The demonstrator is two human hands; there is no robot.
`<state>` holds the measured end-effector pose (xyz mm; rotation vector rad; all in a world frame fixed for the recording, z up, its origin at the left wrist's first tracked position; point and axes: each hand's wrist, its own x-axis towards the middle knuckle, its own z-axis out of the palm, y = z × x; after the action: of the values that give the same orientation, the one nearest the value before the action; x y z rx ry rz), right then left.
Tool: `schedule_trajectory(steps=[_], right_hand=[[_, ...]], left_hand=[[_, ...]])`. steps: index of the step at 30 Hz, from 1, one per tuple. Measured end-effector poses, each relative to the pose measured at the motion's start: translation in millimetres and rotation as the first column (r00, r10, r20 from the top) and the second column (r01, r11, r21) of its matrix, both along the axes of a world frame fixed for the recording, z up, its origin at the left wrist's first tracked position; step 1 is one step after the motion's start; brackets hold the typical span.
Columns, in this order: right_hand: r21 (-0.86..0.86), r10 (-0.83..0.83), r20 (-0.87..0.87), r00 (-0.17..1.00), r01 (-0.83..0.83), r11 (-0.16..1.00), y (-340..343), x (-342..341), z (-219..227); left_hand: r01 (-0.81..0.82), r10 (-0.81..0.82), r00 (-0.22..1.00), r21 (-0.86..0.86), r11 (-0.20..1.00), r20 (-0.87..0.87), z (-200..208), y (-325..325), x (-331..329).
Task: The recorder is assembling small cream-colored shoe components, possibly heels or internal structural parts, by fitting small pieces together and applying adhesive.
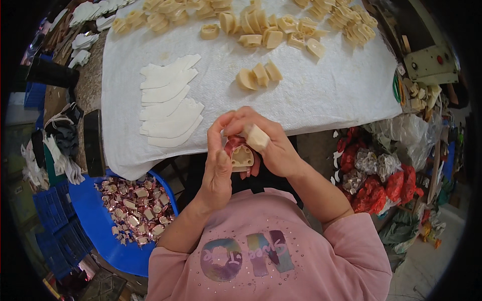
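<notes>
Close to my body, just off the table's near edge, both hands are closed round one beige plastic shoe heel wrapped partly in shiny pink material. Its hollowed face with small holes shows upward. My left hand grips it from the left side, thumb upright along it. My right hand bends over its far side, and some fingertips are hidden behind it. A pale cream cover or block sits at my right thumb; I cannot tell which. Several white cut pieces lie overlapped on the table, left of my hands.
A white cloth covers the table. Beige heels stand in a small group, with more heaped at the far edge. A blue tub of pink-wrapped heels is at lower left. Red bags lie at right.
</notes>
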<state>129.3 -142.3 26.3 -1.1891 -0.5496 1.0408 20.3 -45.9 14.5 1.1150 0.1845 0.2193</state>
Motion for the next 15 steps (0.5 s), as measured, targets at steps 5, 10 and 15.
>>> schedule_trajectory(steps=[5, 10, 15], right_hand=[[0.038, 0.196, -0.105, 0.975, -0.193, 0.980, 2.1, 7.2, -12.8], [0.173, 0.071, 0.038, 0.997, -0.077, 0.982, -6.3, -12.8, -13.4], [0.316, -0.134, 0.246, 0.960, 0.051, 0.947, 2.9, -29.9, -33.8]], left_hand=[[-0.179, 0.175, 0.984, 0.264, 0.948, 0.038, 3.2, -10.6, 4.5], [-0.193, 0.169, 0.980, 0.299, 0.935, 0.104, -0.3, -14.2, 3.2], [-0.383, 0.394, 0.919, 0.312, 0.869, 0.033, 0.9, -13.4, 8.1]])
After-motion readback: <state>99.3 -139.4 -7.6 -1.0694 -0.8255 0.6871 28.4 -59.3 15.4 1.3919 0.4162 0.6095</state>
